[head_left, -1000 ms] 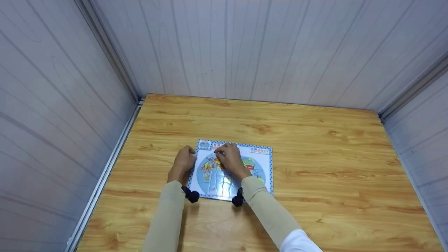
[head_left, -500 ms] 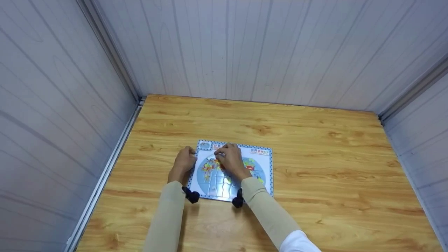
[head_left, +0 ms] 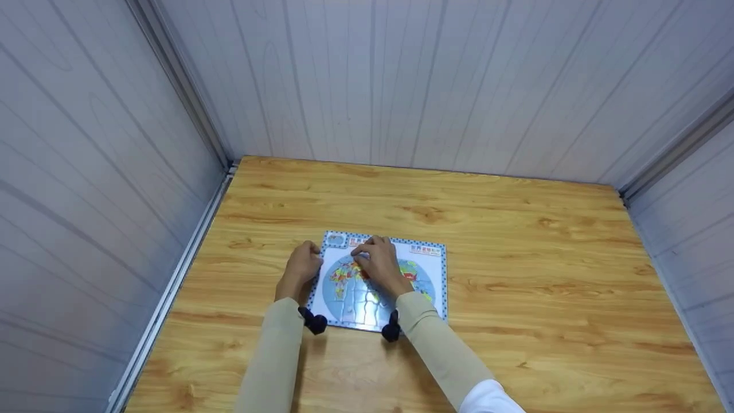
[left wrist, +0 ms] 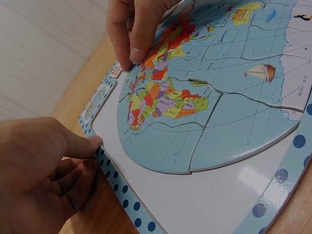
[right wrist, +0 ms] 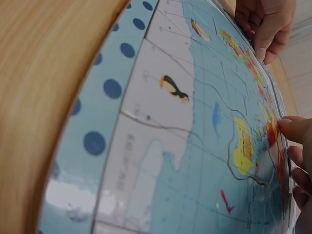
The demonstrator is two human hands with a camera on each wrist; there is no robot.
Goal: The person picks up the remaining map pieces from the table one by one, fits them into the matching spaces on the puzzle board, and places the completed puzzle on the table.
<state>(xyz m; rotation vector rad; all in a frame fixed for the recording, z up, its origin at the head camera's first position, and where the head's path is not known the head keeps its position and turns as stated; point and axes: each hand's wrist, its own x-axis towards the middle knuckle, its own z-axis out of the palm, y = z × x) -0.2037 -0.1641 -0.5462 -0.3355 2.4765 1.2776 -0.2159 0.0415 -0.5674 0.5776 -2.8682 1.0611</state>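
A world map jigsaw puzzle lies flat on the wooden table, its white board edged in blue with dark dots. At the board's left edge is my left hand. The left wrist view shows its thumb on the dotted border, with the other fingers curled beside and below the edge. My right hand reaches over the map's upper part. Its thumb and a finger touch the puzzle near the colourful land areas, pressing close to the map's upper rim. Whether a piece is between them is hidden by the hand.
Around the board spreads a wood-grain tabletop. Pale panel walls stand at the back, left and right. Black wrist cameras hang close over the board's front edge.
A pale, glinting patch by the right fingertips at the map's upper left has gone; the surface there now looks flush. Both hands have stayed almost in place.
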